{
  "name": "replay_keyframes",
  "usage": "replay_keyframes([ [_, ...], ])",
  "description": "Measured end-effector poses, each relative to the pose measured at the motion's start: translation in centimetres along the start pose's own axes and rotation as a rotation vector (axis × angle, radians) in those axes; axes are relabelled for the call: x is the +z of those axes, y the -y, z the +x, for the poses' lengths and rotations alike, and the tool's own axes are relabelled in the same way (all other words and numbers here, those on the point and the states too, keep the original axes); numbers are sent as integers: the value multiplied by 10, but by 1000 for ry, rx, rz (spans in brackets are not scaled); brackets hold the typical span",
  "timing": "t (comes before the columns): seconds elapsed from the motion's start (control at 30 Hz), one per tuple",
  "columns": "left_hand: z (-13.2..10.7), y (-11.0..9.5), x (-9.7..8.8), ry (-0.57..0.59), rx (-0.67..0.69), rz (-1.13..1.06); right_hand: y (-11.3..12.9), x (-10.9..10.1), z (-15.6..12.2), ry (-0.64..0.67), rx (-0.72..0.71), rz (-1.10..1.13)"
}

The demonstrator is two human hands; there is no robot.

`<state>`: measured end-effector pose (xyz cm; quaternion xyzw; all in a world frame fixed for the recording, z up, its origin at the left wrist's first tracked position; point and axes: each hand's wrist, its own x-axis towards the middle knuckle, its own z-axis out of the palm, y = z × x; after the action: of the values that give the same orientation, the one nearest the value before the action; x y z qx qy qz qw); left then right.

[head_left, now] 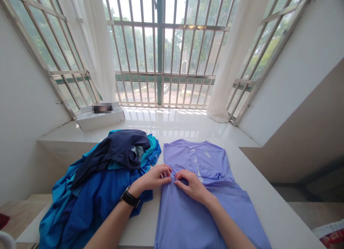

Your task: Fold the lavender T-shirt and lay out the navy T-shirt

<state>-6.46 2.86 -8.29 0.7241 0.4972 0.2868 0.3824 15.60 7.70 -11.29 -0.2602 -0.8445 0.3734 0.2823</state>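
Observation:
A lavender shirt (212, 206) lies spread on the white ledge, its neckline toward the window and pale printed marks on its upper part. One side of it is folded inward, and a crosswise crease runs below the print. Near the shirt's left edge, my left hand (156, 176) pinches the fabric between thumb and fingers; a black watch sits on that wrist. Just to the right, my right hand (191, 184) pinches the same cloth with bent fingers. The two hands almost meet. My forearms cover part of the lower shirt.
To the left is a heap of blue and teal clothes (96, 195) with a dark navy garment (118, 146) on top. A white box (103, 119) stands at the back left. White curtains (223, 76) and a barred window (161, 48) rise behind the white ledge (177, 123).

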Motion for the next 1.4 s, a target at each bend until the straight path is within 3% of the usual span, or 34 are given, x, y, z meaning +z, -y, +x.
replay_keyframes([
  [0.4, -1, -3, -1, -34, 9, 104, 0, -2, 2, -28, 34, 10],
  [0.77, -1, 0, 4, -6, 4, 72, -5, 2, 1, -44, 42, -97],
  [1.1, -1, -8, -1, 27, -15, -104, -3, 0, 0, -53, 45, -103],
  [1.4, -1, -1, 2, 18, -27, -172, 3, -4, -1, 54, 18, -103],
])
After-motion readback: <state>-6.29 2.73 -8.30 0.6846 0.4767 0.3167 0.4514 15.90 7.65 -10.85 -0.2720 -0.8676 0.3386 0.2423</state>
